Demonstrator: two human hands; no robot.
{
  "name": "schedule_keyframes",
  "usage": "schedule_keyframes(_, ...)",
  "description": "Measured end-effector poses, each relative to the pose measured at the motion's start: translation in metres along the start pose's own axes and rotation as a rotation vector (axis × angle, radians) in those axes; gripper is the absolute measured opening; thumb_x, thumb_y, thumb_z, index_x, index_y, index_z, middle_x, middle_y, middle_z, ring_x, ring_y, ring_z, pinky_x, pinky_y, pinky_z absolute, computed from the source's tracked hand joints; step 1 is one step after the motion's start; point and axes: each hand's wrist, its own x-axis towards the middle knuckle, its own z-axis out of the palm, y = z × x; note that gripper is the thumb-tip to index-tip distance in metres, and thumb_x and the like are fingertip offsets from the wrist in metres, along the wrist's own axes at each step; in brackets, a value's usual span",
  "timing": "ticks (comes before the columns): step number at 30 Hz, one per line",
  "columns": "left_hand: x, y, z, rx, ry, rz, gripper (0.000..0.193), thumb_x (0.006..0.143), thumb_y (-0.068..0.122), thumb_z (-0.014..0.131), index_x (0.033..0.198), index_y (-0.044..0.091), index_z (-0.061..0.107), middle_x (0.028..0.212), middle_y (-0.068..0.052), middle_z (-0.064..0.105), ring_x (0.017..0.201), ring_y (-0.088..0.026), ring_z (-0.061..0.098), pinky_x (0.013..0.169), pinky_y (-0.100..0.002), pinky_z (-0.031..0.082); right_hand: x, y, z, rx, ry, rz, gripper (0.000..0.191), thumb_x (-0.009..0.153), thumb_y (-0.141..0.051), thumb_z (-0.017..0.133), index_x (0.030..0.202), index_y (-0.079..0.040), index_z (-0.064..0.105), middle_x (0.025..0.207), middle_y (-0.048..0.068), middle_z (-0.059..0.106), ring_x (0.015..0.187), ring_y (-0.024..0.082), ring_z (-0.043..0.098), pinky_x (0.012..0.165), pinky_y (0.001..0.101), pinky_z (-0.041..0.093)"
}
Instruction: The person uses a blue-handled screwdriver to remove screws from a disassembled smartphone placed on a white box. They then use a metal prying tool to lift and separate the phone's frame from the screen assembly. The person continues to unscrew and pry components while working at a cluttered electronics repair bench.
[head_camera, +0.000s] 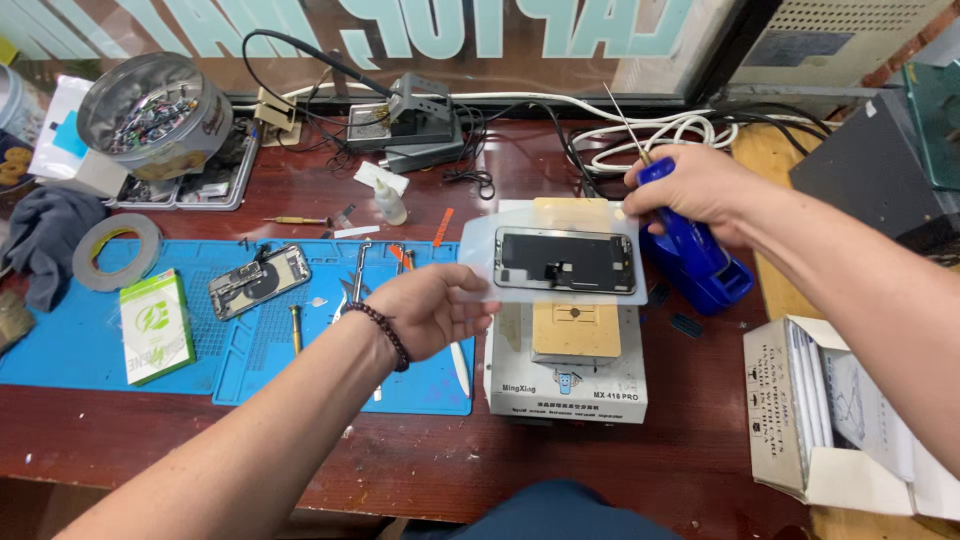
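My left hand (430, 310) holds the left edge of a translucent sheet (480, 245) that carries a black phone screen panel (563, 260). It hovers above a white heating machine (565, 385) with a tan pad (575, 328). My right hand (695, 185) grips a blue-handled tool (690, 240) with a thin metal tip pointing up, just right of the sheet.
A blue work mat (90, 345) lies left, bearing an opened phone body (258, 281), a green and white box (155, 325), a screwdriver and tweezers. A tape roll (115, 250), a tin of small parts (155, 115), a glue bottle (390, 203), cables and a cardboard box (850, 420) surround.
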Motion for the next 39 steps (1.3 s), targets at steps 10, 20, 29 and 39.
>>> schedule_keyframes(10,-0.012,-0.037,-0.001,0.101,-0.080,-0.165,0.012,0.089,0.012,0.074,0.098,0.005,0.071,0.090,-0.005,0.072,0.082,-0.017,0.067,0.079,-0.034,0.057,0.039,-0.054,0.034,-0.466,-0.098,-0.304,0.039,0.065,-0.003,0.084,0.102,-0.003,0.071,0.088,0.010,0.071,0.071,0.017,0.066,0.060,0.0309,0.056)
schedule_keyframes(20,-0.012,-0.013,-0.004,0.540,0.238,0.078,0.056,0.087,0.036,0.074,0.129,0.001,0.061,0.120,-0.015,0.065,0.106,-0.025,0.066,0.093,-0.042,0.058,-0.033,0.028,-0.009,0.109,0.057,-0.028,0.034,0.079,-0.003,0.077,0.110,-0.004,0.064,0.091,0.010,0.071,0.074,0.017,0.065,0.058,0.0294,0.052)
schedule_keyframes(29,0.067,0.028,0.018,0.888,0.117,0.381,0.042,0.094,0.032,0.063,0.119,0.000,0.073,0.102,-0.009,0.077,0.094,-0.016,0.068,0.084,-0.033,0.052,-0.070,0.061,0.014,0.502,0.048,0.111,0.038,0.082,-0.004,0.073,0.118,-0.006,0.061,0.095,0.011,0.071,0.081,0.018,0.071,0.062,0.0300,0.056)
schedule_keyframes(39,0.033,0.031,0.020,0.698,0.008,0.247,0.016,0.093,0.014,0.072,0.102,0.001,0.075,0.086,-0.009,0.068,0.071,-0.016,0.060,0.058,-0.031,0.049,-0.027,0.047,0.009,0.472,0.065,0.016,0.037,0.080,-0.001,0.074,0.113,-0.007,0.059,0.089,0.009,0.068,0.075,0.018,0.069,0.060,0.0315,0.055)
